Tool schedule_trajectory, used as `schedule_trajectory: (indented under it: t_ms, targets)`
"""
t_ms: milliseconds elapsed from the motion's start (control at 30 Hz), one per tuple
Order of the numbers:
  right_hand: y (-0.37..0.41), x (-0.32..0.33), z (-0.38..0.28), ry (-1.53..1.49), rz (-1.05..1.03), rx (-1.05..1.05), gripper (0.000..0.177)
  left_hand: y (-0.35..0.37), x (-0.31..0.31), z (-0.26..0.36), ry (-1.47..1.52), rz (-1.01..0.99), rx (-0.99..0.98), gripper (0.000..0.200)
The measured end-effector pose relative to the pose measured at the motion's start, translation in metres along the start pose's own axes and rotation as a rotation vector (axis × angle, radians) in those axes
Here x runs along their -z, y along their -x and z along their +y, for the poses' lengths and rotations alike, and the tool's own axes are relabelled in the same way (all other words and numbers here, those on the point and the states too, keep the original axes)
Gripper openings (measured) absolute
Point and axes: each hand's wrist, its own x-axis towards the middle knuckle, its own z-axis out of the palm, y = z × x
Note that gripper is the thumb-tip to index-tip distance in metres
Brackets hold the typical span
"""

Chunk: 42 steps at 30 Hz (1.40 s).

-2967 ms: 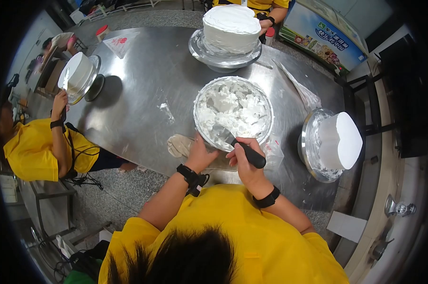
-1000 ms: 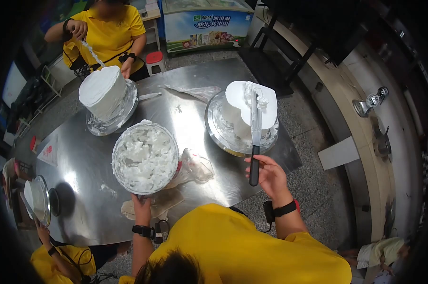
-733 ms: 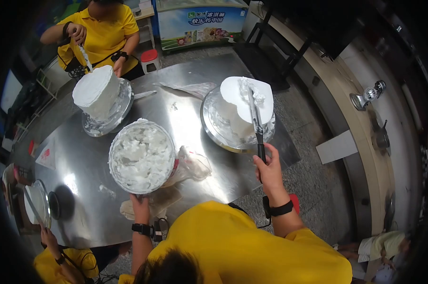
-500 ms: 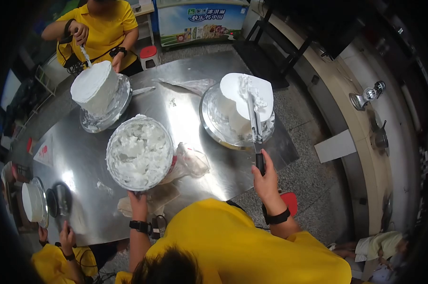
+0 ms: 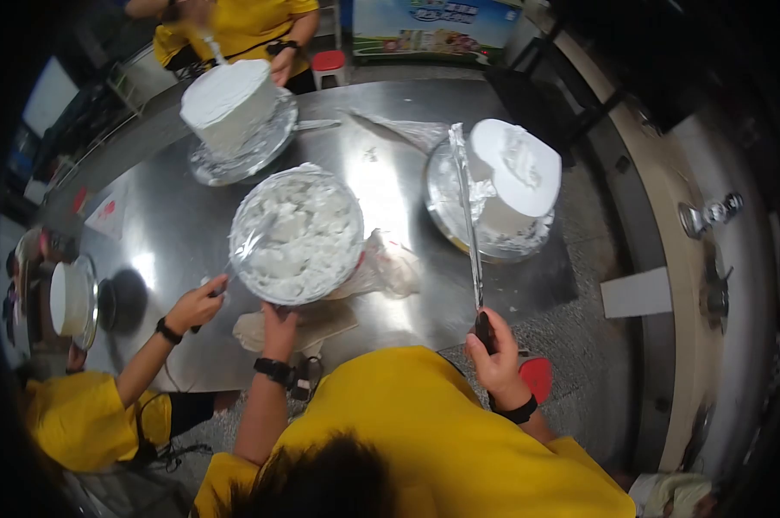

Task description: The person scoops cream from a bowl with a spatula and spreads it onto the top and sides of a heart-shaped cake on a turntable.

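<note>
My right hand (image 5: 494, 356) grips the black handle of a long metal spatula (image 5: 467, 220), its cream-smeared blade raised beside the left side of a white heart-shaped cake (image 5: 514, 179) on a steel turntable (image 5: 446, 211). My left hand (image 5: 278, 320) holds the near rim of a large steel bowl (image 5: 243, 226) full of white cream (image 5: 306, 234). A co-worker's hand (image 5: 197, 303) at the left reaches a tool toward that bowl.
A steel table (image 5: 174, 224) carries a second white cake on a turntable (image 5: 233, 112) at the back, where a person in yellow works. A small cake (image 5: 65, 299) sits far left. A crumpled plastic bag (image 5: 386, 268) and a cloth (image 5: 256, 329) lie near the bowl. A red stool (image 5: 537, 376) stands below my right hand.
The spatula has come off the top of the heart cake and now stands along its left side. A co-worker's hand has reached in to the cream bowl from the left.
</note>
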Motion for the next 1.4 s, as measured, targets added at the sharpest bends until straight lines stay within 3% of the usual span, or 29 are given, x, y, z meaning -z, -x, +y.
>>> schedule_trajectory:
  t_ms: [67,300,400,433,500,700,900,1033,1100,1233,1400]
  targets:
    - [-0.021,-0.012,-0.018,0.192,-0.149,0.088,0.036,0.001,0.001,0.000,-0.043,-0.039,0.041,0.067]
    - [-0.059,-0.061,-0.033,0.364,-0.293,0.054,0.033,0.003,-0.002,-0.005,-0.109,-0.028,0.026,0.077]
    - [-0.080,-0.078,-0.051,0.618,-0.333,0.357,0.029,0.003,-0.003,-0.005,-0.147,-0.007,0.012,0.078]
    - [-0.084,-0.085,-0.058,0.611,-0.345,0.362,0.029,0.003,-0.003,-0.008,-0.182,-0.010,-0.013,0.080]
    - [-0.090,-0.100,-0.071,0.874,-0.491,0.295,0.027,0.003,-0.005,-0.009,-0.153,-0.001,-0.017,0.081]
    - [-0.108,-0.152,-0.066,1.173,-0.553,0.342,0.020,0.012,-0.013,0.002,-0.110,-0.017,0.024,0.081]
    - [-0.106,-0.169,-0.051,1.065,-0.836,0.312,0.011,0.019,-0.016,-0.004,-0.125,-0.034,0.019,0.080]
    - [-0.121,-0.150,-0.062,0.945,-0.769,0.317,0.011,0.022,-0.016,0.002,-0.074,-0.017,0.031,0.080]
    - [-0.127,-0.142,-0.077,0.963,-0.621,0.322,0.012,0.021,-0.013,-0.001,-0.148,-0.016,0.016,0.081]
    - [-0.142,-0.137,-0.070,1.213,-0.480,0.335,0.011,0.015,-0.013,-0.011,-0.209,-0.015,-0.032,0.082]
    - [-0.147,-0.142,-0.058,1.210,-0.642,0.377,0.012,0.018,-0.019,0.000,-0.222,-0.024,-0.040,0.083]
